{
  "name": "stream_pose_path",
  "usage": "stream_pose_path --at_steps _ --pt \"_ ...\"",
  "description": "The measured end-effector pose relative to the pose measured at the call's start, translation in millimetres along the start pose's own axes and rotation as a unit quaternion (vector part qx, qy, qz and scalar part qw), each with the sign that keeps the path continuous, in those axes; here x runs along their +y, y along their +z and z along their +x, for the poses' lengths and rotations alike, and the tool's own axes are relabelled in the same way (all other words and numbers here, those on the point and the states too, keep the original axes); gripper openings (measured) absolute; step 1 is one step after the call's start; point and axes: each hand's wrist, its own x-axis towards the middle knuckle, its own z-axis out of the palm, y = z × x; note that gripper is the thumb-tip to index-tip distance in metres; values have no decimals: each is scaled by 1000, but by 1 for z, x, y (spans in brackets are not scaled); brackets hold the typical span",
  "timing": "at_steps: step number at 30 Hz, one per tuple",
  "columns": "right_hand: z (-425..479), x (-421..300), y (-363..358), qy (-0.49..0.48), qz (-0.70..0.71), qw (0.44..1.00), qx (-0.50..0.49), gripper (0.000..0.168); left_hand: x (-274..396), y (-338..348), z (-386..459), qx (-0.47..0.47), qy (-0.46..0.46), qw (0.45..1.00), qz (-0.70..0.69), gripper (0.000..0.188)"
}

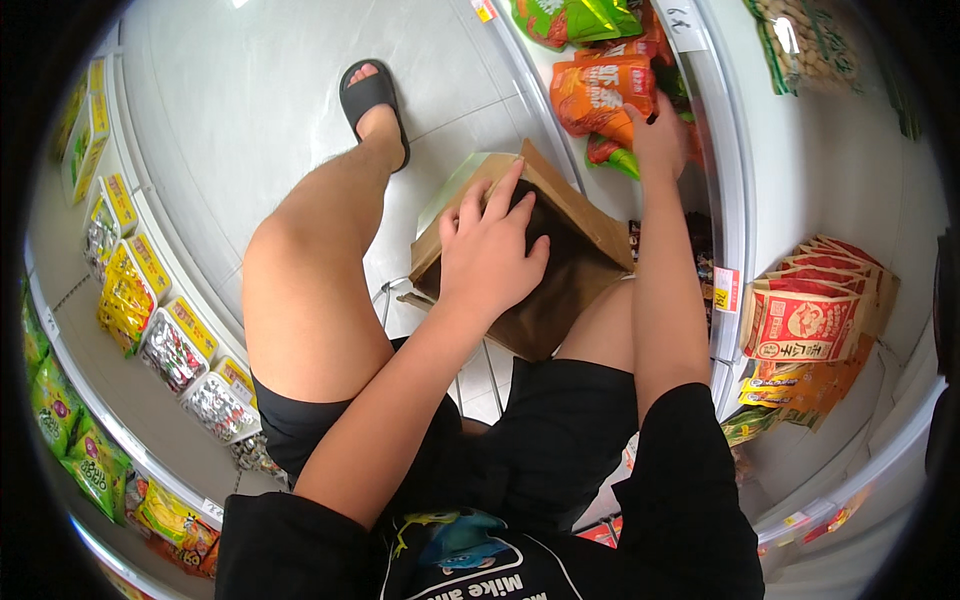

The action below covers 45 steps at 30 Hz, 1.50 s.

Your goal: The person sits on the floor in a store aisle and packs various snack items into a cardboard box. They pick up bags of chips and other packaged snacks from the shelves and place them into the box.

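Note:
An opened brown cardboard box (600, 225) stands between my knees, its dark inside showing. My left hand (491, 247) lies over the near left rim of that box, fingers spread, holding nothing that I can see. At the upper right my right hand (656, 139) reaches over the low shelf and grips the edge of an orange snack pouch (600, 94) between thumb and fingers. Green snack pouches (574, 19) lie just beyond it on the same shelf, and another green and red pouch (615, 156) is partly under the orange one.
On the right, a higher shelf holds red and tan paper packets (806, 322) and a bag of peanuts (806, 45). Shelves on the left carry trays of wrapped sweets (176, 349) and green bags (97, 465). My sandalled foot (371, 105) rests on the tiled floor.

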Motion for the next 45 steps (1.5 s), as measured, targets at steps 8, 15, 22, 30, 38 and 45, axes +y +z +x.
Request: stream_pose_path --at_steps 8,15,22,30,38,45 --pt "-57 2 -31 -53 26 997 53 23 -10 2 -6 -31 10 999 9 43" --pt "-147 4 -101 -267 75 955 109 22 -13 -1 -10 -62 2 998 13 45" --pt "-250 6 -164 -252 65 949 179 30 -33 -4 -25 -58 17 998 9 58" --pt "-347 16 -240 -272 76 917 283 29 -63 -2 -47 -95 10 995 18 73" --pt "-400 -10 -242 -324 93 920 198 30 -113 2 -39 -133 67 988 -37 56" --pt "-409 -43 -205 -393 182 897 86 32 -55 -82 -69 -160 266 917 -249 85"
